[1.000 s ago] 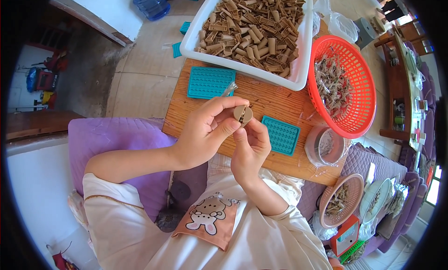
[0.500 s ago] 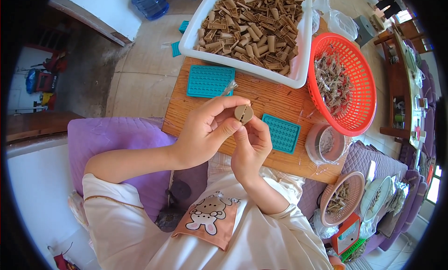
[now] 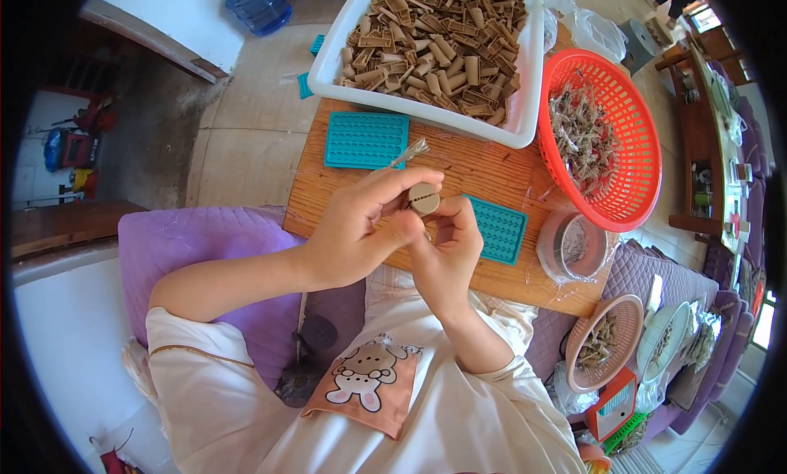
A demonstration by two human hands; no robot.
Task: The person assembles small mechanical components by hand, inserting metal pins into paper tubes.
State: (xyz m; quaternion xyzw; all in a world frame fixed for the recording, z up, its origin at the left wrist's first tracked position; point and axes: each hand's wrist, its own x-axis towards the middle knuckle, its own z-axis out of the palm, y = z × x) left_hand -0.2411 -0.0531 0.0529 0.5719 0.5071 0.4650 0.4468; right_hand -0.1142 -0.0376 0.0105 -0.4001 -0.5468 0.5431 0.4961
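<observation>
Between both hands, over the near part of the table, is a tan two-part plastic tube (image 3: 425, 199) with its round end facing me. A dark seam runs across that end. A frayed, pale tuft of strands (image 3: 412, 152) pokes out beyond my left hand (image 3: 354, 225), whose fingers and thumb wrap round the tube. My right hand (image 3: 447, 259) pinches at the tube's near right side, fingers curled. Ahead, a white tub (image 3: 422, 107) is heaped with tan half-tube pieces (image 3: 443, 52). To its right, a red colander (image 3: 635, 146) holds tangled strand bundles (image 3: 582, 129).
Two teal moulded mats (image 3: 366, 140) lie on the wooden table (image 3: 484, 172). A clear round container (image 3: 566, 261) stands at its right edge. Beyond are a pink basket (image 3: 584, 355) with tan pieces and a pale green basket (image 3: 666, 343). A purple cushioned seat (image 3: 209, 236) is on my left.
The tube has tilted and shifted slightly left, and its seam now runs more sideways. My right fingers and thumb have changed position beside it. The view has shifted slightly.
</observation>
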